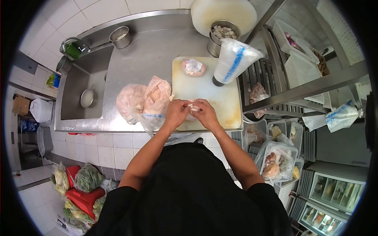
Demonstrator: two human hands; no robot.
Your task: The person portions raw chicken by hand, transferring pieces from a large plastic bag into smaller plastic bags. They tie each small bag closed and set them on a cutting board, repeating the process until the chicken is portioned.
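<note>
My left hand (179,113) and my right hand (205,113) come together at the front of a white cutting board (220,106). The fingers of both are closed on the gathered top of a small plastic bag (192,107) with something pale pink in it. My hands hide most of this bag. Farther back on the board lies a similar wrapped bag of pinkish meat (193,67). Just left of my left hand, a large clear bag of raw chicken (156,93) sits open at the board's edge, against another full bag of pale meat (130,101).
A roll of plastic bags (236,61) stands at the board's back right. Behind it is a metal pot of chopped pieces (224,30). A sink (84,106) is at the left, a metal rack (291,92) at the right. Tubs of food (275,159) stand low at my right.
</note>
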